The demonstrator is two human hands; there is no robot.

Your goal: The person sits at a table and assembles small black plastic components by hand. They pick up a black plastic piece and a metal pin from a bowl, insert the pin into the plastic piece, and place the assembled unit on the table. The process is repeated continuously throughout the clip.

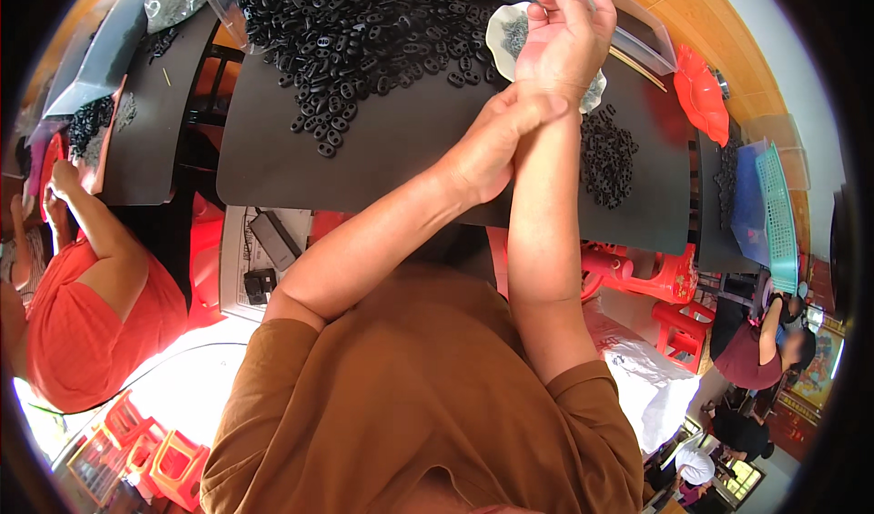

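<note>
My left hand (510,136) is wrapped round my right wrist, its thumb lying across the inner side. My right hand (572,36) is raised palm up over the table with its fingers apart and nothing in it. Beneath and beside it sits a pale scalloped bowl (499,39) of small grey pieces, partly hidden by the hand. A large heap of small black oval pieces with holes (355,31) spreads over the far part of the dark table (401,141). Right of my forearm lies a smaller pile of little black parts (608,163).
A red petal-edged tray (699,95) and thin wooden sticks (639,68) lie at right, near a turquoise basket (778,213). A co-worker in red (109,305) handles things at a left table. Red stools (177,467) and a white sack (642,368) stand lower down.
</note>
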